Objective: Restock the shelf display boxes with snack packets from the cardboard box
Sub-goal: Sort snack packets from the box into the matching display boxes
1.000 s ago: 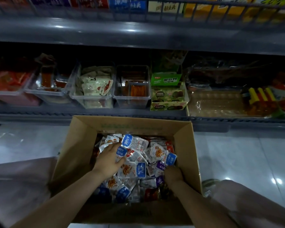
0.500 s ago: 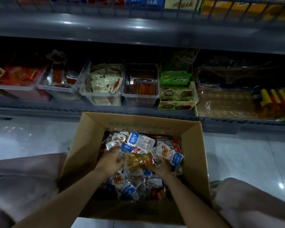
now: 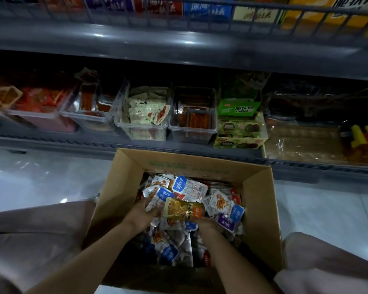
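Gold packet (image 3: pixel 184 211) pinched from below by right hand (image 3: pixel 206 224) | left hand (image 3: pixel 139 214) just beside, gripping white packets (image 3: pixel 154 204) | both inside packet-filled cardboard box (image 3: pixel 258 209) | clear shelf bins (image 3: pixel 143 128) part-filled.

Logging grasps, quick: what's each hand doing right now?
Left hand: grips white-and-blue packets in the cardboard box.
Right hand: holds the gold packet.

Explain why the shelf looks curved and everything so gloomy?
Head view: the wide-angle lens bows the upper shelf edge; the lower shelf's clear bins sit in deep shadow; lamps glare off the glossy floor; the gold packet in the cardboard box stays fairly sharp.
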Tool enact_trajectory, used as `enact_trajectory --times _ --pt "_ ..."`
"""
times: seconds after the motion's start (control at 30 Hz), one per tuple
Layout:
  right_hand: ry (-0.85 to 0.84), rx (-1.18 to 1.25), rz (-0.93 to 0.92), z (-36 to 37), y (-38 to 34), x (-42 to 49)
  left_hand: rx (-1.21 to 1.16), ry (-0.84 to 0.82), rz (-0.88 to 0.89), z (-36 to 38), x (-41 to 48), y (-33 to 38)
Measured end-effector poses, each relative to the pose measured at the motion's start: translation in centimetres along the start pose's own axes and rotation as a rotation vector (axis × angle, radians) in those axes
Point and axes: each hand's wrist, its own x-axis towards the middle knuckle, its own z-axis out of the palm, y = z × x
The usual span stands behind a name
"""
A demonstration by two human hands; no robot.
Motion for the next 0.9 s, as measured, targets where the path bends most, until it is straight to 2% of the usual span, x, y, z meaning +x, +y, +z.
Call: enact_trajectory --times 0.1,0.2,0.3,0.43,0.6,0.73,0.9 --pt "0.022 -0.001 -0.117 0.0 -0.3 -1.2 0.023 -0.019 -0.018 -0.6 0.0 0.5" --pt "0.055 -0.114 -0.349 -0.8 -1.7 -3.5 0.061 -0.029 0.002 -0.8 -0.1 1.2" --pt "0.017 -0.244 -0.522 -2.8 -4.8 -6.5 0.102 -0.032 0.074 -1.0 -0.5 3.0" --pt "-0.098 -0.305 -0.652 -6.3 -9.2 -12.3 0.028 -0.104 0.178 -2.4 -1.7 6.3" --pt "-0.314 -0.366 -0.746 -10.1 -12.1 -21.3 0.075 -0.355 0.309 -5.7 -5.7 12.0" --pt "-0.356 -0.218 -0.838 -11.4 -12.9 -26.3 0.135 -0.592 0.347 -8.1 -9.2 14.9" --pt "-0.381 0.069 -0.893 -10.9 -13.3 -29.4 -0.104 -0.703 0.304 -9.0 -12.2 16.6"
